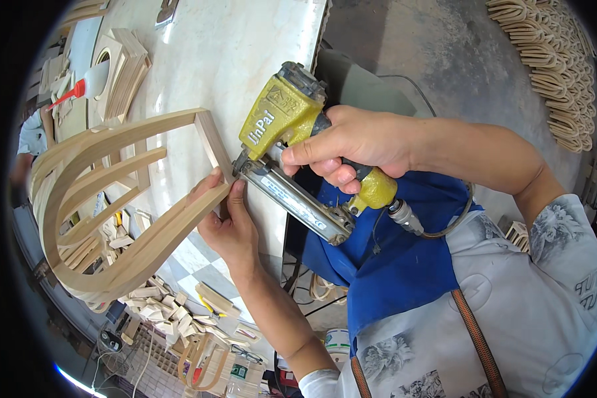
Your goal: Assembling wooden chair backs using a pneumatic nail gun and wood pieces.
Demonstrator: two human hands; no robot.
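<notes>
My right hand (365, 142) is wrapped round the handle of a yellow pneumatic nail gun (280, 113), with a finger by its trigger. The gun's nose sits at the corner where a short wooden crosspiece (210, 140) meets the long side of a curved, slatted wooden frame (156, 249), like a chair back. Touching or very nearly touching: which of the two I cannot tell. Close under that nose, my left hand (231, 222) grips the frame's end, thumb on the near side and fingers partly hidden behind the wood. The frame stands tilted over the bench.
A pale workbench (245, 40) carries stacked wooden pieces (127, 73) and a white glue bottle (97, 79) with a red nozzle. Wood offcuts (169, 312) lie lower left. An air hose (467, 205) trails from the gun. Bent wooden parts (550, 73) are piled far right; another person (32, 136) is at far left.
</notes>
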